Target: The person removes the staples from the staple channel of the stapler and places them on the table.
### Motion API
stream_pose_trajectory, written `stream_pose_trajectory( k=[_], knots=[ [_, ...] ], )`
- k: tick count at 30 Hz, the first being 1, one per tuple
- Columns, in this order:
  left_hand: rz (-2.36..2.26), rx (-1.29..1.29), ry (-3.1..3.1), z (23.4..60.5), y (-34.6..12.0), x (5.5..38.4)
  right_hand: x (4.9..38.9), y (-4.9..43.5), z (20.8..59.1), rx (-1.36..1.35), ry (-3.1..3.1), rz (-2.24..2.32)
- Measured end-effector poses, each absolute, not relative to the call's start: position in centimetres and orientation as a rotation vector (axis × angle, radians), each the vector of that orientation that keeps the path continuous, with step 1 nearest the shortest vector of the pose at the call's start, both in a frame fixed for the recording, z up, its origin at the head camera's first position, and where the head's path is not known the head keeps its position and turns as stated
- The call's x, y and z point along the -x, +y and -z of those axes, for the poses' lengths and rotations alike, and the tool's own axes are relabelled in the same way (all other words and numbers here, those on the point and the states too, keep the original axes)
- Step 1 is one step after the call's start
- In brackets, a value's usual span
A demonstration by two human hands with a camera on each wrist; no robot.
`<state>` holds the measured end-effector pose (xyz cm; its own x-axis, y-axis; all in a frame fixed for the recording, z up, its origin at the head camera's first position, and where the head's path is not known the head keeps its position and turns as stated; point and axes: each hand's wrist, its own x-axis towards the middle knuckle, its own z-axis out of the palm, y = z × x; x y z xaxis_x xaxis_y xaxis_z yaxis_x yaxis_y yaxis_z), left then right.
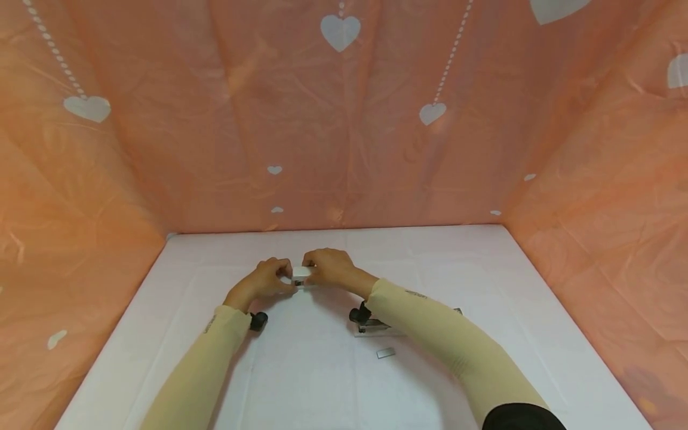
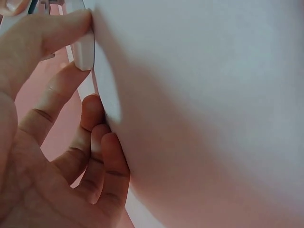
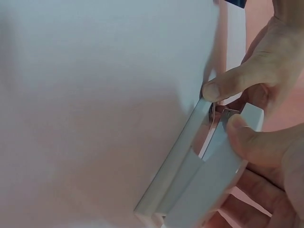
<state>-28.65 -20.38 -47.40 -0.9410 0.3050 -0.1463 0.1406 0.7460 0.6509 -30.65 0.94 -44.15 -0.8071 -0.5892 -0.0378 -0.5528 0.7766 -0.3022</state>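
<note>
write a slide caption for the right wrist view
A white stapler in two hands: the left hand holds its base, the right hand grips its raised top.

A white stapler [image 1: 301, 272], metal showing at its front end, stands base down on the table [image 1: 301, 382] between the left fingers [image 3: 230, 85] and the right fingers [image 3: 251, 142]. The base's tip lies pinched in the left fingers; the upper arm, gaping from the base, lies in the right fingers.
</note>
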Motion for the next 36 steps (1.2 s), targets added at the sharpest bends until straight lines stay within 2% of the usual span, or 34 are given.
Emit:
stream_pose_trajectory(
  k=[36],
  knots=[
    [-0.951, -0.404, 2.704, 47.50, -20.51, 29.11, 30.70, 1.15, 44.53, 0.959, 2.838, 0.548]
  ],
)
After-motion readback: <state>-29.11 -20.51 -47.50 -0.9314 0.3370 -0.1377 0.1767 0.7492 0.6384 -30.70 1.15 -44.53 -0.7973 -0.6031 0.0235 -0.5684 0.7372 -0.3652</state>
